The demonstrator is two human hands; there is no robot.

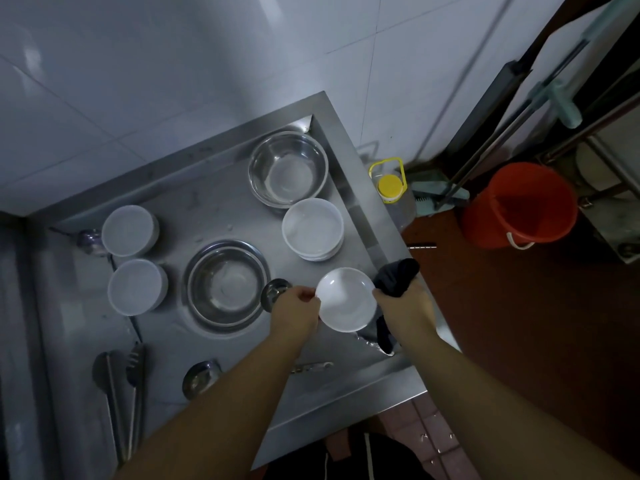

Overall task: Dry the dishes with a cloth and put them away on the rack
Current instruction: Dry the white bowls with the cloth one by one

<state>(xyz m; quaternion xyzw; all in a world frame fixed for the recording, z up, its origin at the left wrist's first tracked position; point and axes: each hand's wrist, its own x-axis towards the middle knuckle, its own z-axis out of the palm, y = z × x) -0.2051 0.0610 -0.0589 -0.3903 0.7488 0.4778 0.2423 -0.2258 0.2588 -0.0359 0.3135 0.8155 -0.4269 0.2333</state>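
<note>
White bowl (pixel 347 299) is up off the steel tabletop (pixel 173 206) right now, held between both hands near the tabletop's right edge, so I'd say we're in the drying step on this one dish. My left hand (pixel 297 311) has it by the left rim, thumb and fingertips pinched on the edge. My right hand (pixel 403 308) is curled tight round a dark cloth (pixel 396 277), which bunches up above the knuckles and hangs down below the wrist, and that hand sits right against the bowl's right rim. Can't tell if the cloth is actually pressed on the bowl surface yet or just beside it.

Next move, as I read it: get the cloth inside the bowl and wipe round while the left pinch keeps it steady, maybe turning it by the rim. That two-finger pinch on a wet rim looks a bit slippery to me, so I'd go gentle.

Plenty left to do. A stack of white bowls (pixel 313 227) sits just behind, two upturned white bowls (pixel 129 230) at the left, a steel bowl (pixel 288 168) at the back, and a steel pan (pixel 227 284) in the middle. Tongs (pixel 133 386) and ladles lie at the near left. No rack that I can pick out for sure in this view.
</note>
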